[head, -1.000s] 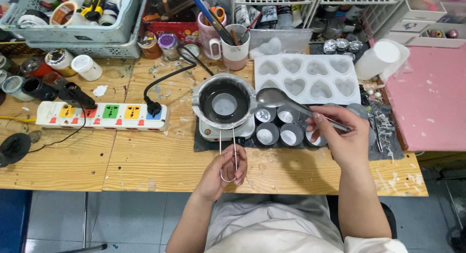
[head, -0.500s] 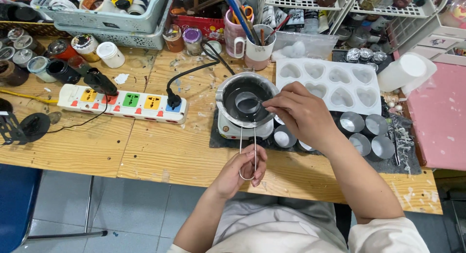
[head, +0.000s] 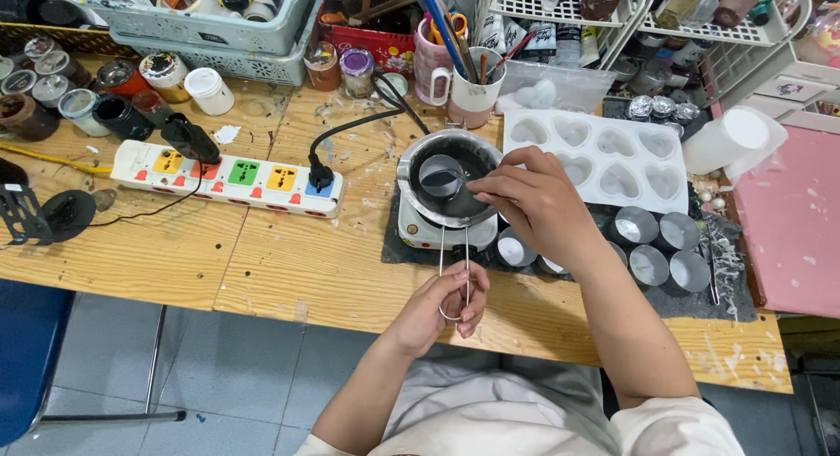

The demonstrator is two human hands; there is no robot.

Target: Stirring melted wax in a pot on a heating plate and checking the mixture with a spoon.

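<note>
The head view looks down on a wooden bench (head: 289, 272) crowded with craft supplies. The left hand (head: 442, 303) is closed around the wire handle (head: 454, 272) of a small metal pot (head: 446, 180), which sits on a white hot plate (head: 437, 233) at the left end of a dark mat (head: 700, 303). The right hand (head: 534, 202) pinches the handle of a spoon (head: 442, 176), and the spoon's bowl now lies inside the pot, in the dark liquid. A second ago this spoon was held in the air to the right of the pot, above the small round metal cups (head: 652, 246) — so the hand has brought it across and dipped it in, and in the last half second it has hardly moved. I judge from this that the person is scooping or stirring the melted material, while the left hand keeps the pot steady.

Behind the pot lies a white mould with heart shapes (head: 604, 154), its hollows looking empty. To the left lies a white power strip (head: 232, 176) with coloured sockets, and one black plug sits in it. Two mugs with brushes and scissors (head: 455, 62) stand at the back, and a pink board (head: 792, 220) lies at the right edge.
</note>
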